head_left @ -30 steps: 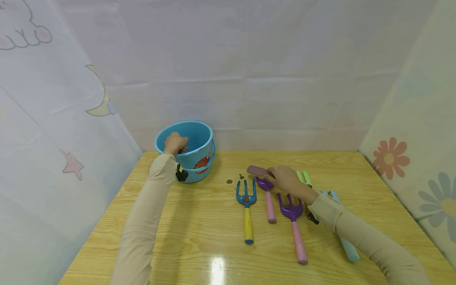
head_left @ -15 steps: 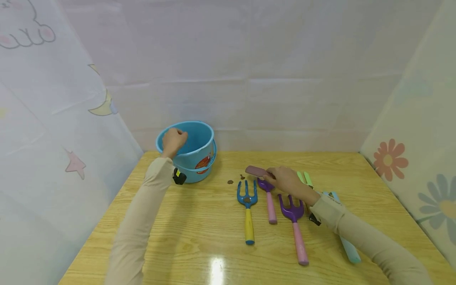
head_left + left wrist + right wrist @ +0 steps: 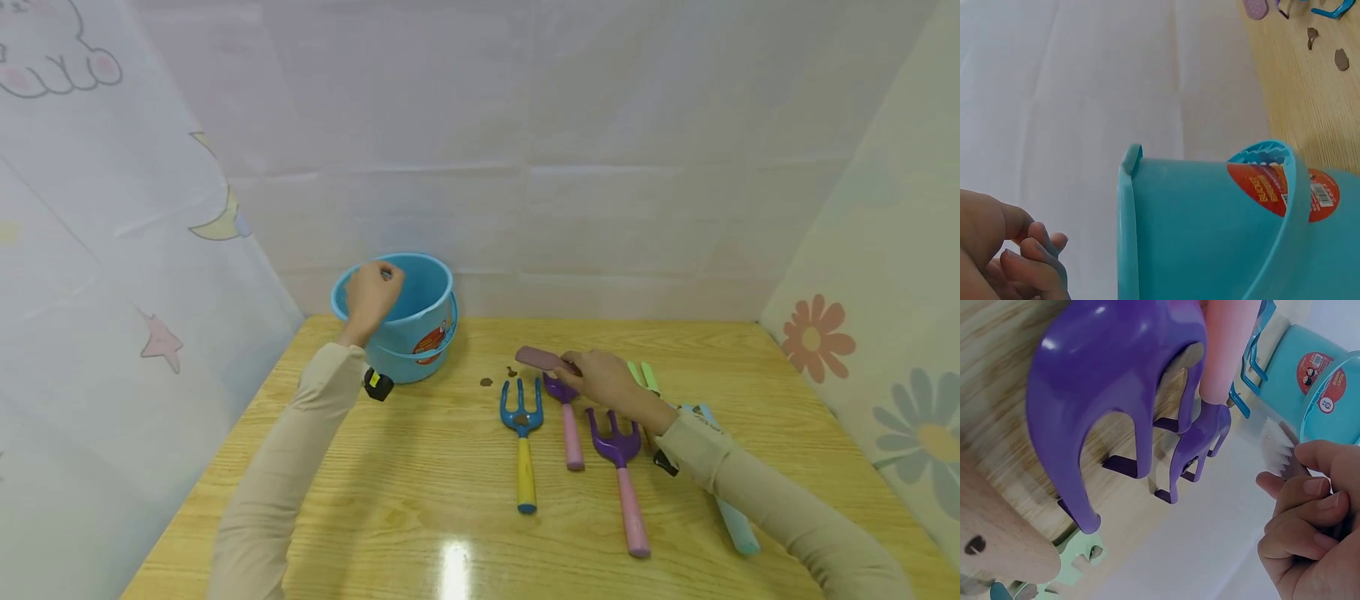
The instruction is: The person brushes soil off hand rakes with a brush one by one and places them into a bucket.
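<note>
A light blue bucket point(image 3: 412, 370) with a red label stands at the back left of the table. Above its near left rim is my left hand point(image 3: 372, 296), fingers curled; beside the bucket in the left wrist view, nothing shows between them. My right hand point(image 3: 611, 387) grips a mauve brush point(image 3: 538, 358), whose white bristles point(image 3: 1274, 447) show in the right wrist view. The brush lies over the head of a purple tool with a pink handle point(image 3: 573, 437). Just right of that, a larger purple hand fork point(image 3: 617, 446) lies below my right wrist.
A blue hand fork point(image 3: 521, 417) with a yellow handle lies left of the purple tools. Small brown bits point(image 3: 486, 382) are scattered between it and the bucket. Light green prongs point(image 3: 649, 377) and a pale blue tool point(image 3: 738, 525) are partly hidden by the right arm.
My left hand has risen out of the bucket to above its rim and turned slightly. My right hand keeps the brush in nearly the same place.
</note>
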A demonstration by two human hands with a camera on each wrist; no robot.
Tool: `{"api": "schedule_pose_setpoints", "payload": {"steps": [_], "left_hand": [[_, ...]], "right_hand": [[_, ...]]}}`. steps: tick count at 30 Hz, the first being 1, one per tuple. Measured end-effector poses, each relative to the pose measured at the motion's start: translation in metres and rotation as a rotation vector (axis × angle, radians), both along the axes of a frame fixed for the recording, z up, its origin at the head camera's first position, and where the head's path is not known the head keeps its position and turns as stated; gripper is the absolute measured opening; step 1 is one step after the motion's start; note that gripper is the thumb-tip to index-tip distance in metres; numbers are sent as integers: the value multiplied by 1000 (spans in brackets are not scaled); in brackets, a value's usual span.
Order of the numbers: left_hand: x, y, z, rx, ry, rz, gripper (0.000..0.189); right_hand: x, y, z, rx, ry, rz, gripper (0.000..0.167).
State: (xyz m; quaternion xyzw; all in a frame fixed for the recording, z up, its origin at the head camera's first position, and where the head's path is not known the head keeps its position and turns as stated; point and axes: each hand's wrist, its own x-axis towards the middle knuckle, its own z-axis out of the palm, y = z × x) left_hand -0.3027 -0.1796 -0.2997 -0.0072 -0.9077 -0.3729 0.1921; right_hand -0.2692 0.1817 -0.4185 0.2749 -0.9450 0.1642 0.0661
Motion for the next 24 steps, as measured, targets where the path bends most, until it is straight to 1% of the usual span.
{"api": "schedule_pose_setpoints", "payload": {"steps": [2, 9, 17, 22, 24], "left_hand": [[4, 3, -1, 2, 36, -16, 22], [16, 12, -2, -12, 144, -25, 24], [33, 20, -7, 9, 250, -94, 25], [43, 24, -11, 7, 278, -139, 24], [47, 26, -14, 9, 274, -160, 24]], "right_hand": [[0, 0, 0, -3, 6, 3, 33], [-1, 2, -1, -9, 26, 6, 31], [2, 2, 2, -32, 39, 20, 30], [4, 3, 4, -42, 48, 28, 30], [4, 4, 5, -48, 51, 30, 29]]}}
